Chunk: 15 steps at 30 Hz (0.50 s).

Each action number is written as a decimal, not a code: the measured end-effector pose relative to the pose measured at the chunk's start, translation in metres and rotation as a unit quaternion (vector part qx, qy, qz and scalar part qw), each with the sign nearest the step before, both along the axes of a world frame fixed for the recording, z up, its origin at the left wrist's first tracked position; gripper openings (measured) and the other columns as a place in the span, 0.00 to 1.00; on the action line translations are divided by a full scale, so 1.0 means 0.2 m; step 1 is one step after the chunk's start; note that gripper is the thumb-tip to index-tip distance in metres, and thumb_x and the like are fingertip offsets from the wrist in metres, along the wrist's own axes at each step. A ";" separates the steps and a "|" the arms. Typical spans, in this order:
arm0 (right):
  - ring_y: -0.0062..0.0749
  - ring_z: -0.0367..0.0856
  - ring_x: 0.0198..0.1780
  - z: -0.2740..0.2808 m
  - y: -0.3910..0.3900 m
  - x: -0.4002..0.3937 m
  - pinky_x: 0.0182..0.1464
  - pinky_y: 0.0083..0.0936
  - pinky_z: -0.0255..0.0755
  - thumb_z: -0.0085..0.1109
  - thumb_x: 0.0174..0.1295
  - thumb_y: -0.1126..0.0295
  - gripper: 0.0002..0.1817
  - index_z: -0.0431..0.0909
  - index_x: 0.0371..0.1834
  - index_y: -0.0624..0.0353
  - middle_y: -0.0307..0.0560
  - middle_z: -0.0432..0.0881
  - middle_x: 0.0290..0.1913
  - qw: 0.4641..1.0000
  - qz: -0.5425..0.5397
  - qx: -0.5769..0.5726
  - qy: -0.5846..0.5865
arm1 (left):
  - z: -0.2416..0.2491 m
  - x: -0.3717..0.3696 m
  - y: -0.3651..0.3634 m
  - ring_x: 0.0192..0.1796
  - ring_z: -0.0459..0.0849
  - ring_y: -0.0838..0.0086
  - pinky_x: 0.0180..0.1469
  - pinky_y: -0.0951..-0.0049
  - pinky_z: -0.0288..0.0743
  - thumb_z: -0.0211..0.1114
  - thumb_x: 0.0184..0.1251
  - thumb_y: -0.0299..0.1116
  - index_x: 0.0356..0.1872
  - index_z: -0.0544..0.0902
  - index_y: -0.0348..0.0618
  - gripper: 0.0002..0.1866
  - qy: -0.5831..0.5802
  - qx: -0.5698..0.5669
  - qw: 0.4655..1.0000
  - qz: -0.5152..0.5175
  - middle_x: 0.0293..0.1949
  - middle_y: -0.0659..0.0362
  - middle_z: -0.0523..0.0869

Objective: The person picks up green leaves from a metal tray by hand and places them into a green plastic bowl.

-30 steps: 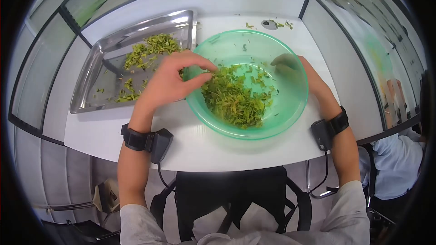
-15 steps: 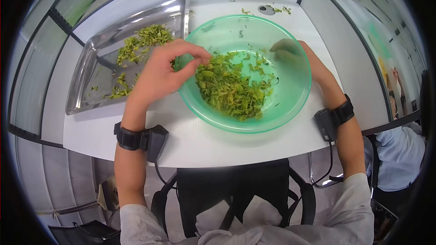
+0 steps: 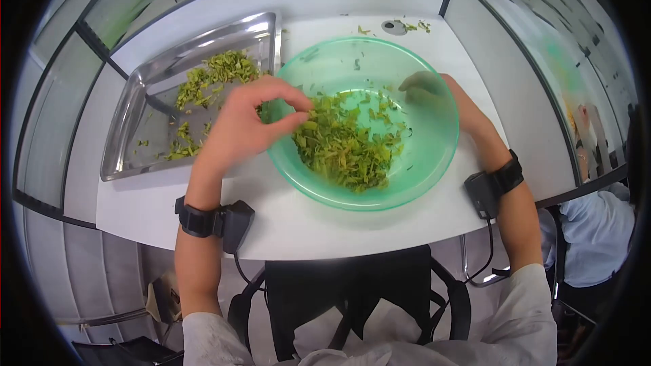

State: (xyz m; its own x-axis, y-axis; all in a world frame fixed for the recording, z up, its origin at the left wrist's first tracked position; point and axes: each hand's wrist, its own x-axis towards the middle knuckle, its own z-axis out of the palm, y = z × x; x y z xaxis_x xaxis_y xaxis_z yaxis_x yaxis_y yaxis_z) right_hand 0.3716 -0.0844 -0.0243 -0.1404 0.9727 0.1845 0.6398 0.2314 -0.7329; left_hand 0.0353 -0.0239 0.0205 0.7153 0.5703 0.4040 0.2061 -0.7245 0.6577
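A translucent green plastic bowl (image 3: pixel 413 193) stands on the white table, holding a heap of chopped green leaves (image 3: pixel 349 152). My left hand (image 3: pixel 254 115) reaches over its left rim. Thumb and index finger curl together in a pinch at the edge of the heap, with bits of leaf at the fingertips; the other fingers are mostly hidden. On the far right side, my right hand (image 3: pixel 434 88) is against the outside of the bowl, its bent fingers showing dimly through the plastic. To the left lies a shallow metal tray (image 3: pixel 122 152) with smaller clumps of leaves (image 3: pixel 220 71).
Leaf scraps (image 3: pixel 417 26) lie by a round cable hole (image 3: pixel 393 27) at the back of the table. White panels with glass enclose the sides. A black chair (image 3: pixel 349 291) is at the front edge. Cabled black devices are strapped to both wrists. Another person's sleeve (image 3: pixel 597 237) shows at right.
The whole scene sits slightly lower in view. My left thumb and index finger have shifted slightly at the heap, and some leaves there look blurred. My right hand keeps its place at the bowl.
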 end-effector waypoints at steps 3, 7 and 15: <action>0.32 0.82 0.37 0.01 -0.01 -0.01 0.44 0.27 0.74 0.55 0.63 0.62 0.14 0.81 0.43 0.61 0.49 0.85 0.35 0.999 -0.010 -0.030 0.019 | -0.01 0.02 0.00 0.40 0.83 0.73 0.48 0.75 0.73 0.63 0.55 0.20 0.36 0.84 0.41 0.09 -0.046 0.041 0.998 0.005 0.36 0.59 0.86; 0.32 0.82 0.37 0.02 -0.01 -0.02 0.43 0.27 0.74 0.56 0.62 0.63 0.14 0.81 0.43 0.61 0.49 0.84 0.35 0.999 -0.015 -0.033 0.027 | 0.03 -0.11 0.09 0.39 0.82 0.75 0.46 0.76 0.73 0.61 0.56 0.21 0.36 0.84 0.40 0.08 -0.049 0.258 0.958 0.114 0.36 0.59 0.86; 0.30 0.81 0.37 0.00 -0.01 -0.01 0.43 0.27 0.73 0.56 0.61 0.64 0.13 0.81 0.42 0.61 0.47 0.84 0.35 0.999 -0.014 -0.027 0.028 | -0.08 -0.28 0.27 0.35 0.82 0.76 0.43 0.77 0.75 0.62 0.62 0.28 0.36 0.85 0.38 0.06 -0.033 0.048 0.984 0.170 0.34 0.59 0.87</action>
State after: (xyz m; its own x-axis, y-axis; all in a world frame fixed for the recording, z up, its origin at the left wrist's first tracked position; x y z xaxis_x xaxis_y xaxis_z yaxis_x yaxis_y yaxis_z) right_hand 0.3691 -0.0859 -0.0242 -0.1039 0.9850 0.1374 0.6037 0.1723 -0.7784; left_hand -0.0201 0.0298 0.0047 0.4600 0.7297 0.5060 0.4069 -0.6797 0.6102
